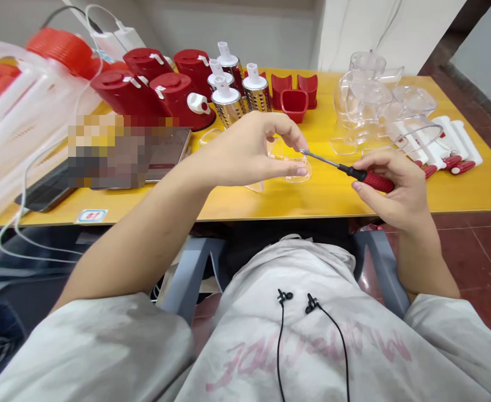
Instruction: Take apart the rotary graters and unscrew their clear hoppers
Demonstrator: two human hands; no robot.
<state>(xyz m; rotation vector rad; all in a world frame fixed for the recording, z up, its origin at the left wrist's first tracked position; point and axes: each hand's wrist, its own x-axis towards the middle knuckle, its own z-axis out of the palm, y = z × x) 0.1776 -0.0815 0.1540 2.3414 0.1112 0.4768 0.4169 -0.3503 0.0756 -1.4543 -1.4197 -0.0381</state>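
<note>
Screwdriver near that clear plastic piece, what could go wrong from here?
The screwdriver has its tip right beside the fingers of the left hand, so a slip might jab them. The clear plastic piece looks thin, and the metal tip could scratch or crack it. That piece also sits fairly near the front edge of the yellow table, so it might get knocked off.

Between the two hands there is a narrow way over the yellow table [329, 195]. Forward, steel grater drums [241, 97] block the left hand [245, 151]; clear plastic housings [365, 106] and white-and-red handles [442, 145] block the right hand [396, 190].
</note>
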